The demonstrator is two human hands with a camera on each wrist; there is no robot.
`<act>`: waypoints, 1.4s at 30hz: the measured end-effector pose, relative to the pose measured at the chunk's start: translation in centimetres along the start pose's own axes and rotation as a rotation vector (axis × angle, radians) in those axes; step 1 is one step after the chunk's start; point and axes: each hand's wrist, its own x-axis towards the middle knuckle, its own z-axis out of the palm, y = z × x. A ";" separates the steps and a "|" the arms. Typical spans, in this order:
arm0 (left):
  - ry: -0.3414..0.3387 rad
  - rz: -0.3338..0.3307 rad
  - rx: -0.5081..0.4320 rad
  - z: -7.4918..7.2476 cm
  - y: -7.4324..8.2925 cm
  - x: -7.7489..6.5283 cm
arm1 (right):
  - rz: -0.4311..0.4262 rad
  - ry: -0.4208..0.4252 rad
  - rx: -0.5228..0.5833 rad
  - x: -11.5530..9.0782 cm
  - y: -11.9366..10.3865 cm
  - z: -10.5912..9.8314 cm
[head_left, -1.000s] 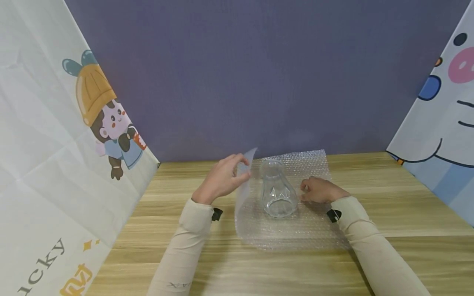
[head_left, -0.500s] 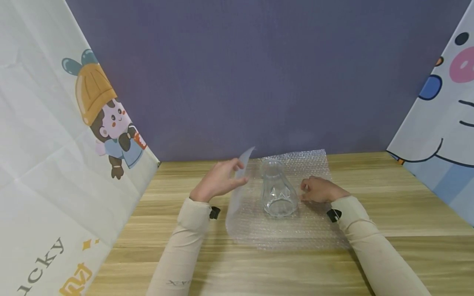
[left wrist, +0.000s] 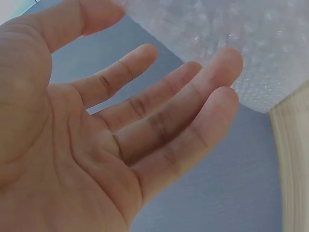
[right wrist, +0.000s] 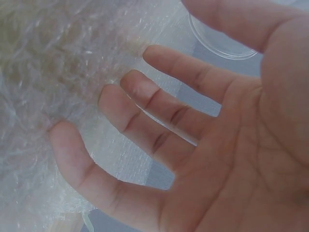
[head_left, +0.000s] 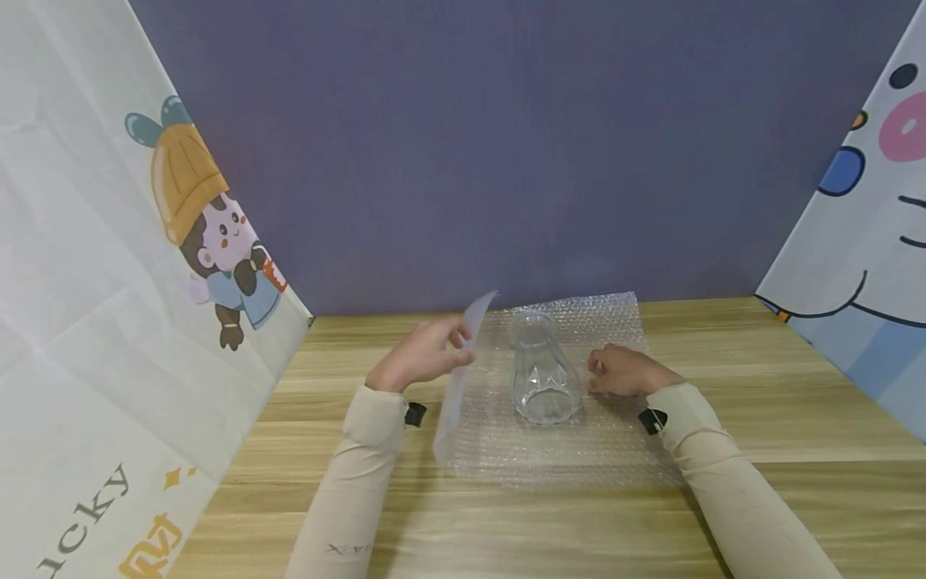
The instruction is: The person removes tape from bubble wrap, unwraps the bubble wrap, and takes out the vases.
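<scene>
A clear glass vase (head_left: 544, 371) with a faceted body is on a sheet of bubble wrap (head_left: 550, 458). It appears to lie down, wide end towards me and narrow neck away. My left hand (head_left: 423, 354) is at the raised left side of the sheet. In the left wrist view its fingers are loosely spread, and the thumb tip touches or nearly touches the wrap (left wrist: 241, 38). My right hand (head_left: 628, 371) is on the sheet's right part, close to the vase. Its relaxed fingers touch the wrap in the right wrist view, where a round glass rim (right wrist: 224, 53) shows behind.
Under everything is a wood-grain table (head_left: 781, 402). A plain grey-purple wall panel (head_left: 506, 145) rises directly behind it. White printed panels stand at the left (head_left: 87, 281) and right (head_left: 861, 265), with cartoon figures on them.
My left hand has moved a little left and down, and the raised left side of the bubble wrap has swung out to the left. The right hand and the vase have stayed put.
</scene>
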 end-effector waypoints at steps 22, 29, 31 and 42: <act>-0.086 -0.024 -0.017 -0.1 -1.2 0.0 | 0.010 -0.003 0.012 0.1 0.3 0.0; -0.100 -0.023 -0.023 -0.1 -1.5 0.1 | 0.020 -0.020 0.025 0.0 0.2 0.0; -0.103 -0.023 -0.023 -0.1 -1.6 0.1 | 0.022 -0.022 0.027 0.0 0.2 0.0; -0.132 -0.055 -0.006 -0.1 -1.9 0.0 | 0.017 -0.014 0.025 0.0 0.2 -0.1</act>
